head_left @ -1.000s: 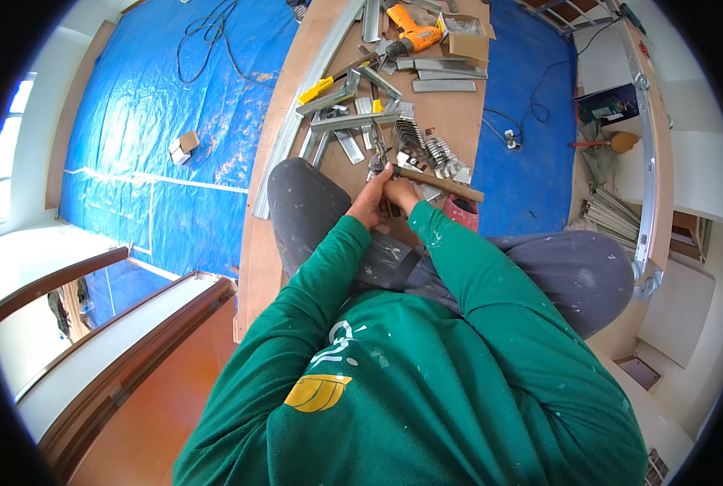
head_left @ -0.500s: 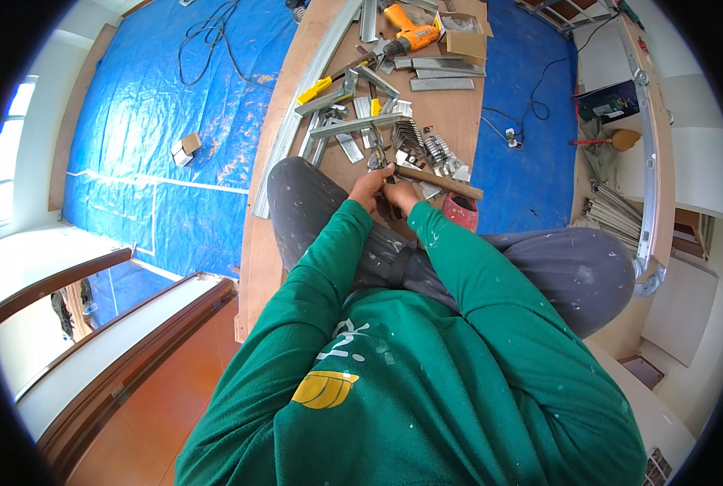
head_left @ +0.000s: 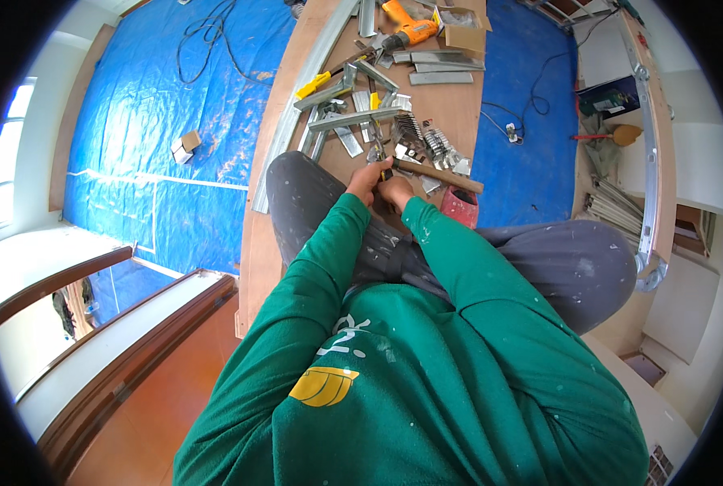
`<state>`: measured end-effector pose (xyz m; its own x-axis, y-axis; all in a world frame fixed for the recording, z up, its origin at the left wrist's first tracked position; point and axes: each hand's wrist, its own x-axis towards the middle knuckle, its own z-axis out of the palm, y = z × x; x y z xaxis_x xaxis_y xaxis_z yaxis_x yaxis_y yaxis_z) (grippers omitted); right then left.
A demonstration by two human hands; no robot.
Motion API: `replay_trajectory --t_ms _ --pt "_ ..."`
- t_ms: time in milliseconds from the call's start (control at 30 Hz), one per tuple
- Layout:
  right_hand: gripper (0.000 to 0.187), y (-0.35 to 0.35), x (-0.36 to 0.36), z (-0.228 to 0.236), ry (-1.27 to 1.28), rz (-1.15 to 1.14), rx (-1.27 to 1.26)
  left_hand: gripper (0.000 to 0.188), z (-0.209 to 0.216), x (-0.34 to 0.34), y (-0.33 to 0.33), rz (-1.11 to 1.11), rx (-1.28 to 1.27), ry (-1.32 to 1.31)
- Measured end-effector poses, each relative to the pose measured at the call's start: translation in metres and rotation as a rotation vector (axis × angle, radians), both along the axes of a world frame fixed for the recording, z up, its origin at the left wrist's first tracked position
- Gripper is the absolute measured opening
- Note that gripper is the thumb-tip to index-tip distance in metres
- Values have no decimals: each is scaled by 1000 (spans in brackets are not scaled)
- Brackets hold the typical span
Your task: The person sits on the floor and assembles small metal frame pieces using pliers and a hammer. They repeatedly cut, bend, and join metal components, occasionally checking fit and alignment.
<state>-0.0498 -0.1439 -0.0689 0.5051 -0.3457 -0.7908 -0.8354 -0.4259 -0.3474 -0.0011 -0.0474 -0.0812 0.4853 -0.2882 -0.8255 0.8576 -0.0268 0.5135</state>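
My left hand (head_left: 366,181) and my right hand (head_left: 396,193) are together above my lap, at the near end of the strewn parts. Both are closed around a small dark-handled hand tool (head_left: 387,174), mostly hidden by the fingers, so its kind does not show. Just beyond the fingers lies some small metalwork (head_left: 375,152). A wooden handle (head_left: 441,174), like a hammer's, slants right from beside my hands; its head cannot be made out. Bent metal clips (head_left: 408,130) sit in a row beyond, and a long metal channel piece (head_left: 353,122) crosses the pile.
An orange drill (head_left: 411,32) and an open cardboard box (head_left: 465,34) lie farther up the wooden board (head_left: 451,101). A red object (head_left: 460,208) sits by my right knee. Blue sheeting (head_left: 207,105) covers the floor on both sides, with cables (head_left: 207,40) on it.
My right hand has shifted slightly left, closer to the left hand. More of the tool's dark handle shows between them. The surrounding pieces appear to lie as before.
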Motion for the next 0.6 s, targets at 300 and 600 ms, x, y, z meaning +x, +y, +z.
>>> replay_trajectory --t_ms 300,600 --pt "58 9 -19 -76 -187 -445 143 63 39 -30 16 -202 -180 241" --pt "76 10 -17 -19 -157 -293 2 61 37 -36 5 -152 -370 221"
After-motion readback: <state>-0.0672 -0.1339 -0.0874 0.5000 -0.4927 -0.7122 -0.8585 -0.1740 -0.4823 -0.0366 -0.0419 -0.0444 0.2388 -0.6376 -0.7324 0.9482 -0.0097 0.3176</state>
